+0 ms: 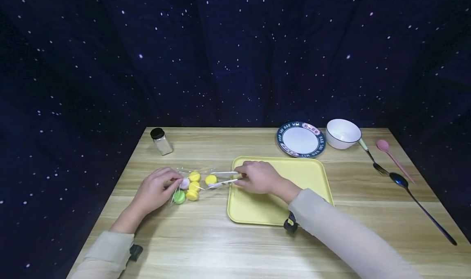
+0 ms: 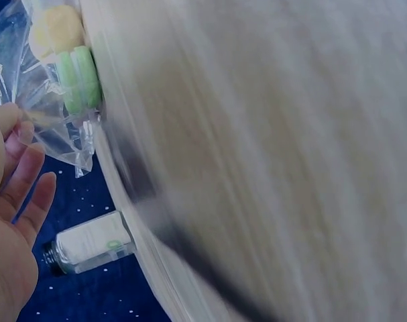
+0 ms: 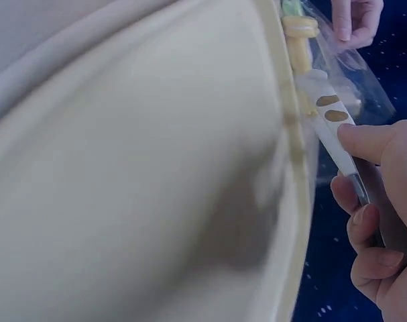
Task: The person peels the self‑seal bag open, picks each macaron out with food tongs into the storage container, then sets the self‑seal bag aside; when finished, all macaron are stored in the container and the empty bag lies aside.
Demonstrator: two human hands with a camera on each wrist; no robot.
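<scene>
A clear plastic bag (image 2: pixel 42 127) of macarons lies on the table at left of centre in the head view. It holds several yellow ones, a green macaron (image 1: pixel 179 197) and a pale lilac macaron (image 1: pixel 185 184). My left hand (image 1: pixel 153 190) pinches the bag's left end between thumb and fingers. With my right hand (image 1: pixel 262 177) I grip white-tipped tongs (image 3: pixel 336 124), which reach left into the bag's mouth. The tong tips stand on either side of a yellow macaron (image 1: pixel 211 180), apart from the others. Beneath my right hand is a yellow tray (image 1: pixel 254 211).
A black-capped jar (image 1: pixel 162 142) stands at the back left. Toward the back right are a blue-rimmed plate (image 1: pixel 299 139) and a white bowl (image 1: pixel 341 135). A fork (image 1: pixel 373 160), a pink spoon (image 1: pixel 393 158) and a dark long-handled spoon (image 1: pixel 419 203) lie along the right side.
</scene>
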